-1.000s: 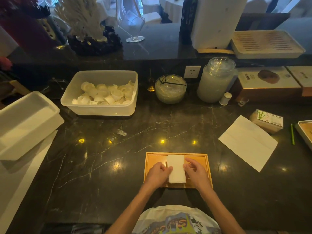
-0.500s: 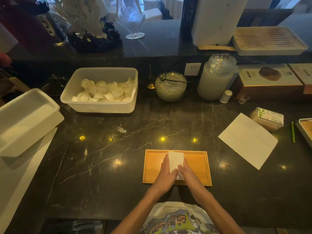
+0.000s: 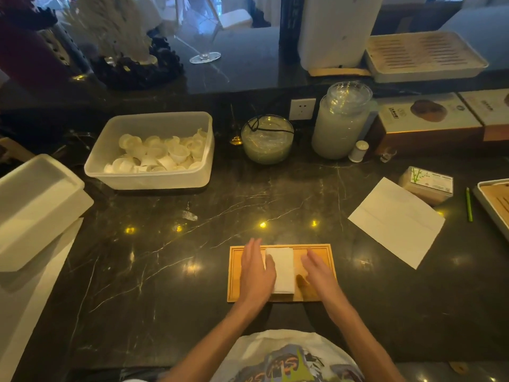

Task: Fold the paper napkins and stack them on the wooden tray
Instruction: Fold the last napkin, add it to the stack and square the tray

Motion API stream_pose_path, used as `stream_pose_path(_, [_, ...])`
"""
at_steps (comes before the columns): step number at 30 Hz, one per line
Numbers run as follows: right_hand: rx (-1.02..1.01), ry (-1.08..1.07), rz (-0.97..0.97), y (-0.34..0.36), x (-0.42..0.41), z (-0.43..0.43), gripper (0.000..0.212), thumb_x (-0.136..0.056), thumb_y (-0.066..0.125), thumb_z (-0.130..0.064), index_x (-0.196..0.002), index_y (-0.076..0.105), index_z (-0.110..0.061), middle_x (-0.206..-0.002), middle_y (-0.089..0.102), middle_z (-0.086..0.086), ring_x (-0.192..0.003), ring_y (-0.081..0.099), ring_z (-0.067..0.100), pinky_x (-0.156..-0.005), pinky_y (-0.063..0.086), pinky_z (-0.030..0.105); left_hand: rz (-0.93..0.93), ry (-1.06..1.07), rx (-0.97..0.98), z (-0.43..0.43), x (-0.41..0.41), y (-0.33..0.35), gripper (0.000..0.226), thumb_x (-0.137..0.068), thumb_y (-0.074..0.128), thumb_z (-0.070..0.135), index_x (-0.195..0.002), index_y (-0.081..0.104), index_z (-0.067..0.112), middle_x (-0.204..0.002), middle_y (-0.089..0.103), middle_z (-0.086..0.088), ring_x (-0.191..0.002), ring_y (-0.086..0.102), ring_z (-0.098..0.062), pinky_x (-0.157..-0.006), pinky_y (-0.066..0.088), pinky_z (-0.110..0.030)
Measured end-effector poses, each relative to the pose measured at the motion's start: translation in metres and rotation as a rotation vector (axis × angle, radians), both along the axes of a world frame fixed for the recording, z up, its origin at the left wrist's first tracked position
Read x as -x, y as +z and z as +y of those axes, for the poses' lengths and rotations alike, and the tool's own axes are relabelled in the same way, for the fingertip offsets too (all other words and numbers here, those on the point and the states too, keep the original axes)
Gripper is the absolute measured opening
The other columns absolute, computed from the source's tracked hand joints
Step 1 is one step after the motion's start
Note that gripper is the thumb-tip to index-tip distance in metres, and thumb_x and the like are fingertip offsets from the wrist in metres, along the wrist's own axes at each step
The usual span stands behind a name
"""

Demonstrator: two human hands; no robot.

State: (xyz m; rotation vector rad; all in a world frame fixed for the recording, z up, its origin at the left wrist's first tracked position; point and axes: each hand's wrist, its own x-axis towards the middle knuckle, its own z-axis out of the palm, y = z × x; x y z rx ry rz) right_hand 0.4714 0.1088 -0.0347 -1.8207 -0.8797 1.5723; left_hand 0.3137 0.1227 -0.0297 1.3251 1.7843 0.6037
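A small wooden tray (image 3: pixel 326 252) lies on the dark marble counter close to me. A folded white napkin (image 3: pixel 282 268) lies on it, long side pointing away from me. My left hand (image 3: pixel 256 271) lies flat with straight fingers along the napkin's left edge, touching it. My right hand (image 3: pixel 316 271) hovers flat over the tray just right of the napkin, a small gap apart. An unfolded white napkin (image 3: pixel 396 220) lies flat on the counter to the right.
A plastic tub of small white cups (image 3: pixel 154 150) stands at the back left, a glass bowl (image 3: pixel 267 139) and tall jar (image 3: pixel 341 122) behind the tray. A napkin pack (image 3: pixel 427 184), green pencil (image 3: pixel 469 208) and another tray (image 3: pixel 493 208) sit far right; white containers (image 3: pixel 35 205) far left.
Both hands pressed together on top of the napkin half a second ago; now they have spread apart to its sides with fingers straight. The napkin stays on the tray.
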Motion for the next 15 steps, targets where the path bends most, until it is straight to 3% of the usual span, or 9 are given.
stream_pose_path(3, [-0.1,-0.164,-0.205,0.005,-0.049,0.02,0.037,-0.103,0.054,-0.032,-0.136,0.059,-0.018,-0.135,0.063,0.005,-0.124,0.059,0.024,-0.106,0.049,0.046,0.13,-0.147,-0.209,0.046,-0.024,0.014,0.032,-0.105,0.046,0.02,-0.136,0.054,0.016,-0.137,0.058,-0.001,-0.127,0.051,-0.015,-0.11,0.044,-0.039])
stream_pose_path(6, [-0.132,-0.323,-0.498,0.006,-0.106,0.039,0.026,-0.1,0.057,-0.025,-0.117,0.069,-0.009,-0.115,0.071,0.012,-0.109,0.066,0.029,-0.089,0.048,0.035,0.259,-0.359,-0.264,0.095,-0.074,0.021,0.024,-0.106,0.046,0.025,-0.113,0.067,0.017,-0.111,0.07,-0.003,-0.101,0.062,-0.017,-0.092,0.052,-0.04])
stream_pose_path(10, [0.005,-0.518,-0.741,0.0,-0.17,0.059,0.024,-0.098,0.057,-0.023,-0.108,0.072,-0.008,-0.112,0.073,0.017,-0.104,0.067,0.036,-0.08,0.048,0.035,0.358,-0.547,-0.079,0.141,-0.151,0.012,0.031,-0.105,0.045,0.03,-0.111,0.067,0.01,-0.117,0.071,-0.014,-0.111,0.065,-0.035,-0.092,0.051,-0.045])
stream_pose_path(15, [0.305,-0.561,-0.748,-0.017,-0.215,0.066,0.037,-0.097,0.058,-0.032,-0.115,0.074,-0.004,-0.122,0.071,0.021,-0.114,0.066,0.038,-0.09,0.054,0.042,0.405,-0.573,0.052,0.173,-0.206,-0.019,0.032,-0.104,0.047,0.031,-0.118,0.063,0.007,-0.124,0.068,-0.017,-0.115,0.064,-0.036,-0.094,0.051,-0.045])
